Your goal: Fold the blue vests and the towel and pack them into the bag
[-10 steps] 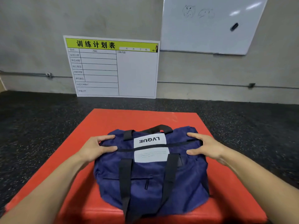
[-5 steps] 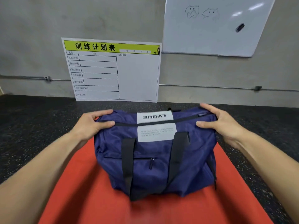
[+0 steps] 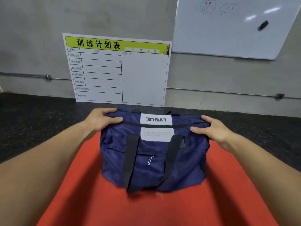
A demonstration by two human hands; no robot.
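A navy blue bag (image 3: 153, 160) with black straps and a white label stands upright over the far part of the red mat (image 3: 146, 207). Its top zipper is closed. My left hand (image 3: 101, 119) pinches the bag's top left corner, thumb in front and fingers over the back. At the top right corner my right hand (image 3: 213, 129) grips the fabric the same way. No vests or towel are in sight.
The mat lies on a dark speckled floor (image 3: 32, 121). A training-plan board (image 3: 120, 70) leans against the grey wall just behind the bag. A whiteboard (image 3: 232, 26) hangs at the upper right.
Both hands have lifted the bag by its top corners from lying flat on the mat and moved it away from me, toward the board. It now stands taller.
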